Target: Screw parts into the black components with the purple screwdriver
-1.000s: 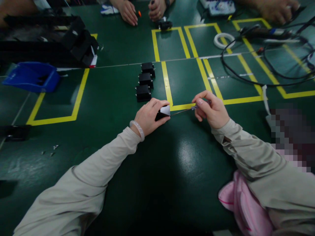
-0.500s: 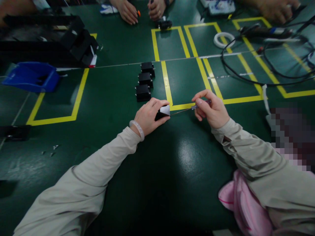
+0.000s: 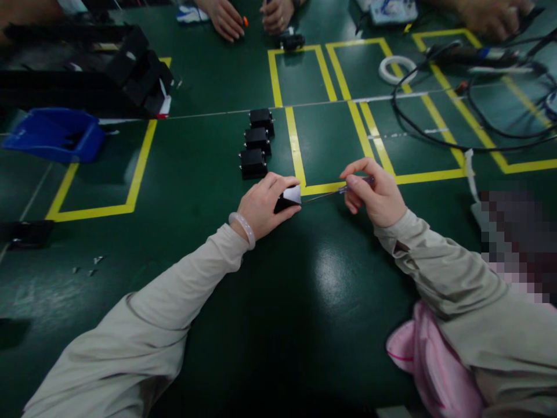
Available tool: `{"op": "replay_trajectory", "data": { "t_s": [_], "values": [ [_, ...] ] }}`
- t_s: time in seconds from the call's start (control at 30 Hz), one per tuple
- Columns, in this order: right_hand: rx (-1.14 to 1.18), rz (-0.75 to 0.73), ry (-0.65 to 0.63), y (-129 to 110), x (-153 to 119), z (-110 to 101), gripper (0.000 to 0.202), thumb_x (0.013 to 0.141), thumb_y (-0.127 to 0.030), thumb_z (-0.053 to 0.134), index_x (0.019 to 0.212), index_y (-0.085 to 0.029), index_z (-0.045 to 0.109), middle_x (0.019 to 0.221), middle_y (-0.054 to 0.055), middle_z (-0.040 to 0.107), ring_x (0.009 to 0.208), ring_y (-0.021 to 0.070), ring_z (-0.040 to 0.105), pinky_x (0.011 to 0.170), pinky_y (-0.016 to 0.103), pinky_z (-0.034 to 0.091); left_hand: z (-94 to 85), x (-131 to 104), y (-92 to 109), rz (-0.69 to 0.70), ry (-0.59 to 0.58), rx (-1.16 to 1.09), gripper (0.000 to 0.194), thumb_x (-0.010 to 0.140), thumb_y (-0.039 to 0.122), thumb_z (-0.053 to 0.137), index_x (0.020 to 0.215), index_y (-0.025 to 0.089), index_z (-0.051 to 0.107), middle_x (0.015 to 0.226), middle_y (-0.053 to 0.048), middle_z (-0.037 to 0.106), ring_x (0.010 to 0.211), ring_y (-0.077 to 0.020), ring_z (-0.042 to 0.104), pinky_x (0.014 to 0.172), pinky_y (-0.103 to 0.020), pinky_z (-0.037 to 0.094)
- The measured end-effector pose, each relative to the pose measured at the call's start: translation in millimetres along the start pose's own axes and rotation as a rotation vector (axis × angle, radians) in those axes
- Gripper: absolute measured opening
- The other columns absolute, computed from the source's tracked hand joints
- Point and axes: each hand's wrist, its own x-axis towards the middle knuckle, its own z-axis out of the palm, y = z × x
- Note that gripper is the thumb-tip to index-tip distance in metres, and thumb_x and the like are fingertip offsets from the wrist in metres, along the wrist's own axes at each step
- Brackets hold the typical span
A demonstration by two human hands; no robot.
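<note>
At a green worktable (image 3: 209,342), a person in pale sleeves grasps a small black block (image 3: 287,199) in the left hand (image 3: 264,204), thumb and fingers wrapped around it, its light end face toward 3 o'clock. The right hand (image 3: 375,193), at the block's 3 o'clock, pinches a slim screwdriver (image 3: 357,184), whose thin shaft runs toward that end face; whether the tip touches is too small to tell. Three black blocks (image 3: 256,139) stand in a row at 11 o'clock from the held one. Loose screws (image 3: 98,260) lie between 8 and 9, a blue bin (image 3: 56,136) sits between 9 and 10, and a white ring (image 3: 397,69) rests between 1 and 2. A co-worker's hands (image 3: 226,20) appear near 12 o'clock.
</note>
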Motion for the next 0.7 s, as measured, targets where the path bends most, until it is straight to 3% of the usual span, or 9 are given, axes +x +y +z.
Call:
{"op": "replay_trajectory", "data": {
  "t_s": [0.17, 0.37, 0.57, 0.7],
  "values": [
    [-0.009, -0.014, -0.012, -0.2, -0.4, -0.4, 0.026, 0.091, -0.043, 0.071, 0.097, -0.023, 0.056, 0.05, -0.01, 0.048, 0.037, 0.0083, 0.047, 0.037, 0.023, 0.037, 0.3, 0.1, -0.3, 0.004, 0.004, 0.002, 0.043, 0.093, 0.032, 0.068, 0.132, 0.019, 0.055, 0.123, -0.011, 0.063, 0.113, -0.0263, 0.064, 0.096, -0.044, 0.056],
    [-0.011, -0.008, -0.004, 0.4, -0.3, 0.4, 0.028, 0.092, -0.048, 0.069, 0.092, -0.023, 0.057, 0.043, -0.012, 0.037, 0.032, 0.0078, 0.039, 0.034, 0.024, 0.035, 0.6, 0.1, -1.0, 0.008, 0.004, 0.0, 0.043, 0.094, 0.034, 0.067, 0.132, 0.019, 0.055, 0.124, -0.011, 0.063, 0.114, -0.0263, 0.064, 0.098, -0.044, 0.055],
    [-0.017, -0.025, -0.016, -0.8, -0.6, -0.8, 0.026, 0.091, -0.041, 0.072, 0.097, -0.023, 0.055, 0.049, -0.01, 0.049, 0.036, 0.0086, 0.047, 0.036, 0.023, 0.035, 0.0, 0.3, 0.0, -0.002, 0.002, 0.004, 0.042, 0.093, 0.033, 0.067, 0.131, 0.018, 0.055, 0.123, -0.011, 0.063, 0.114, -0.0264, 0.064, 0.097, -0.044, 0.055],
    [-0.004, -0.015, -0.011, 0.3, -0.3, -0.4, 0.027, 0.091, -0.046, 0.07, 0.093, -0.023, 0.056, 0.045, -0.011, 0.044, 0.034, 0.0082, 0.043, 0.035, 0.023, 0.036, 0.0, 0.1, -0.2, 0.013, 0.006, 0.012, 0.043, 0.094, 0.033, 0.067, 0.132, 0.018, 0.055, 0.122, -0.011, 0.063, 0.113, -0.0262, 0.063, 0.096, -0.044, 0.055]
  ]
}}
